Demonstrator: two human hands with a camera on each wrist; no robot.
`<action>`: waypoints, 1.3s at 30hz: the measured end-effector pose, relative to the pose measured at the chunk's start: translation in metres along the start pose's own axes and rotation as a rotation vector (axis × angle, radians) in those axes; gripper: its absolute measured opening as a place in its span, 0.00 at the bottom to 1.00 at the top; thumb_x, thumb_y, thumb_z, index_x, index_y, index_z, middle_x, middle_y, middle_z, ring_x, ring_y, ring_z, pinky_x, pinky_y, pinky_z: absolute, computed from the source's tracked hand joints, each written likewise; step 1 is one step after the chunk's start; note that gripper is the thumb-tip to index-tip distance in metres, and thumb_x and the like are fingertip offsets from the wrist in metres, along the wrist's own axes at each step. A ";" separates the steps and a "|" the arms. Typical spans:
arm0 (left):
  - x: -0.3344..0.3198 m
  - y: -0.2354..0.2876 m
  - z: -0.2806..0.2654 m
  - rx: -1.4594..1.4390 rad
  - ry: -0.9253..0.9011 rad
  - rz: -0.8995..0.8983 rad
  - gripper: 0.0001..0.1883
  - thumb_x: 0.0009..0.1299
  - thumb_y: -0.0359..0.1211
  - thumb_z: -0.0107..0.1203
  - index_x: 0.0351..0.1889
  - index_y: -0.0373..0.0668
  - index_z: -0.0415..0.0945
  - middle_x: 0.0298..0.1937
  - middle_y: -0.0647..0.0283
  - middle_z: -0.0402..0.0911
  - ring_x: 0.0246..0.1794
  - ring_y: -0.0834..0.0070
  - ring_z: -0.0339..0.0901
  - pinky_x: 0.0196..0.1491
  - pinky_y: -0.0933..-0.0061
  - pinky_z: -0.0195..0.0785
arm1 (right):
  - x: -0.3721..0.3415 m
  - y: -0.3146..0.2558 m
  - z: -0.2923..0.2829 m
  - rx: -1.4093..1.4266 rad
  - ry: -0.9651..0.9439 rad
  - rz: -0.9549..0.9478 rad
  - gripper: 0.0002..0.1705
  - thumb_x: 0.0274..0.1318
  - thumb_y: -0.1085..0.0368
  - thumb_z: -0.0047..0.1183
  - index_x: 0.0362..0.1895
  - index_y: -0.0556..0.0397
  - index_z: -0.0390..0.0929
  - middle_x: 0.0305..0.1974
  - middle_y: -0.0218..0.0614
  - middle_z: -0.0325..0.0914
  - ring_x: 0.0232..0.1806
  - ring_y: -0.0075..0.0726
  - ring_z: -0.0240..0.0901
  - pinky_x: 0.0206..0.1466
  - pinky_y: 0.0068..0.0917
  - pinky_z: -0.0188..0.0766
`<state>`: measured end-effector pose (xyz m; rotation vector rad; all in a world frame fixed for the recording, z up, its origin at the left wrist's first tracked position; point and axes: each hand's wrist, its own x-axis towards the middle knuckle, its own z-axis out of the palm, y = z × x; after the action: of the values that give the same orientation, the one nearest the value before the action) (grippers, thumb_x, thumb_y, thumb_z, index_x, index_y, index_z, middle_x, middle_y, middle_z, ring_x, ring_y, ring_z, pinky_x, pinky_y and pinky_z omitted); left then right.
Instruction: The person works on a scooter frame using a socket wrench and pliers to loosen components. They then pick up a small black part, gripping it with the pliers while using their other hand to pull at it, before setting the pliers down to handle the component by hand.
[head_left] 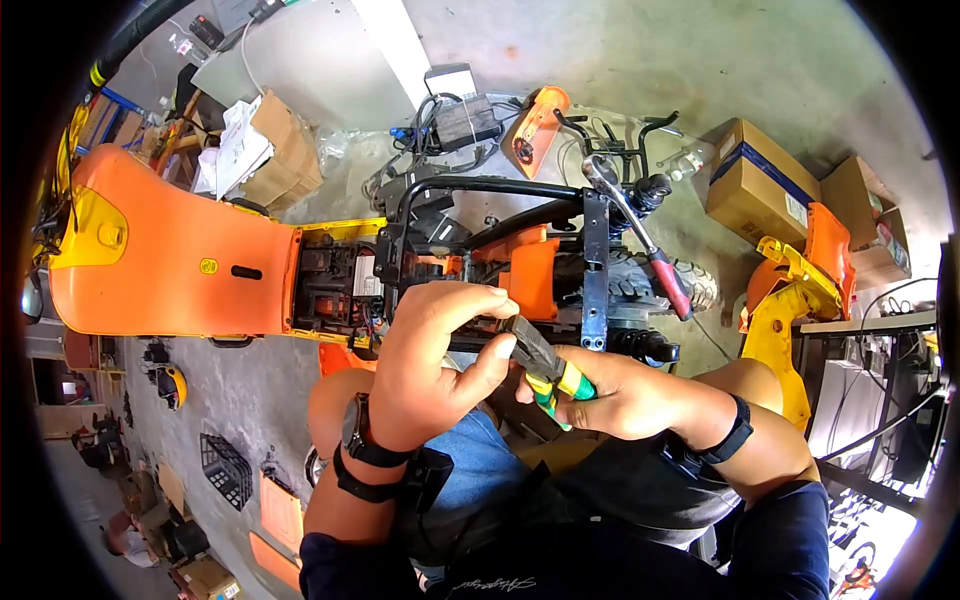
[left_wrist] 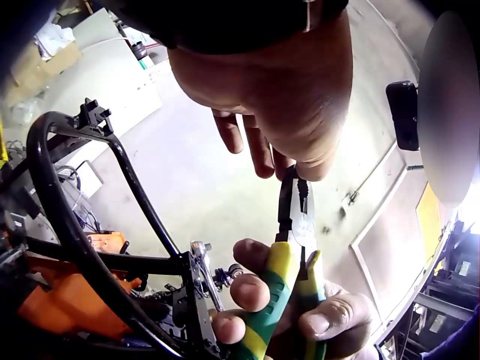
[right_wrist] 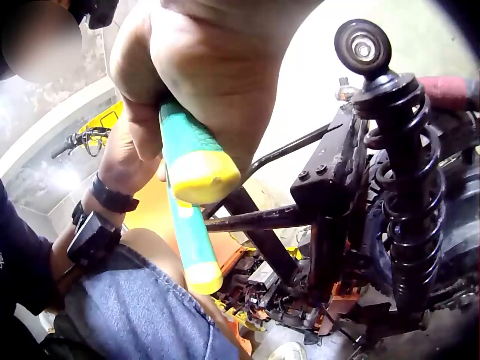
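Observation:
My right hand (head_left: pixel 630 395) grips a pair of combination pliers (head_left: pixel 535 350) by its green and yellow handles. In the left wrist view the two handles (left_wrist: pixel 264 307) stand slightly apart. At the pliers' nose is my left hand (head_left: pixel 430 345), its thumb and forefinger pinching about the tip; whether a small part sits there I cannot tell. Below the hands lies the black frame (head_left: pixel 500 186) of a stripped vehicle with orange and yellow panels. A ratchet with a red handle (head_left: pixel 672 285) rests across the frame's end. In the right wrist view a black coil-spring shock absorber (right_wrist: pixel 409 187) rises nearby.
A long orange seat panel (head_left: pixel 180 250) extends to the left. Beyond the frame are a black charger-like box (head_left: pixel 468 122) with cables and an orange fender piece (head_left: pixel 540 125). Cardboard boxes (head_left: pixel 760 185) stand at the right, beside yellow and orange bodywork (head_left: pixel 785 330). A black crate (head_left: pixel 226 470) lies on the floor.

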<state>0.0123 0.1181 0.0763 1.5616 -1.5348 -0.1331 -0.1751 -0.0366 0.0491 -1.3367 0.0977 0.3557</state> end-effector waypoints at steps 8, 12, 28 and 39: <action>-0.004 0.000 0.001 -0.065 -0.018 -0.043 0.24 0.63 0.20 0.61 0.58 0.34 0.68 0.46 0.54 0.81 0.49 0.68 0.80 0.57 0.66 0.72 | 0.003 0.007 0.002 0.090 0.037 -0.024 0.26 0.62 0.79 0.49 0.63 0.52 0.66 0.49 0.29 0.73 0.53 0.27 0.67 0.59 0.27 0.65; -0.005 0.004 0.007 -0.352 0.057 -0.175 0.24 0.62 0.21 0.64 0.57 0.35 0.73 0.47 0.56 0.83 0.48 0.70 0.82 0.55 0.68 0.74 | 0.007 0.019 -0.001 0.019 -0.012 -0.118 0.21 0.64 0.76 0.51 0.59 0.52 0.67 0.50 0.31 0.74 0.56 0.30 0.68 0.62 0.31 0.65; -0.007 0.008 0.005 -0.657 -0.005 -0.237 0.26 0.65 0.19 0.61 0.60 0.36 0.64 0.48 0.54 0.80 0.50 0.71 0.79 0.54 0.69 0.71 | 0.010 0.013 0.008 0.029 -0.057 -0.242 0.20 0.65 0.71 0.58 0.58 0.53 0.68 0.44 0.29 0.75 0.47 0.24 0.72 0.56 0.27 0.69; -0.008 0.009 0.002 -0.625 -0.012 -0.224 0.26 0.65 0.19 0.62 0.60 0.35 0.64 0.48 0.53 0.80 0.49 0.72 0.79 0.54 0.69 0.72 | 0.012 0.014 0.013 -0.078 0.037 -0.196 0.18 0.63 0.67 0.62 0.53 0.53 0.71 0.45 0.29 0.75 0.47 0.23 0.73 0.54 0.26 0.71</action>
<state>0.0025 0.1255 0.0769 1.2140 -1.1626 -0.6814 -0.1701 -0.0190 0.0359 -1.4168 -0.0166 0.1703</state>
